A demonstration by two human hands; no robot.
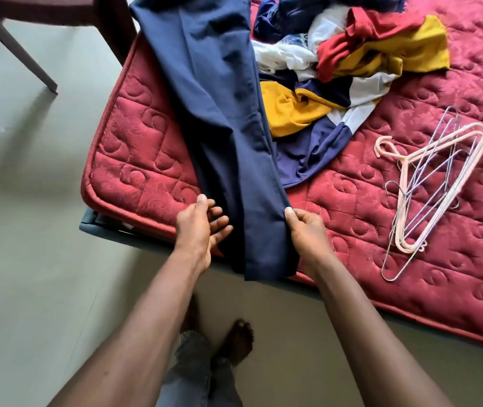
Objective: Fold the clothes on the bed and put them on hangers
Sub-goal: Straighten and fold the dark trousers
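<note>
Navy trousers [219, 107] lie stretched along the red quilted mattress [410, 230], their leg ends hanging over its near edge. My right hand [305, 227] pinches the right side of the trouser leg near the hem. My left hand [202, 227] is beside the left side of the leg, fingers loosely spread and touching the cloth, gripping nothing that I can see. A heap of mixed clothes [349, 60] in red, yellow, white and navy lies to the right of the trousers. A bundle of pink plastic and wire hangers [431, 183] lies on the mattress further right.
The mattress corner sits on a dark bed frame [93, 224]. A dark wooden chair leg [17, 54] stands on the pale floor [29, 230] at the upper left. My bare feet and jeans [205, 362] are on the floor below the bed edge.
</note>
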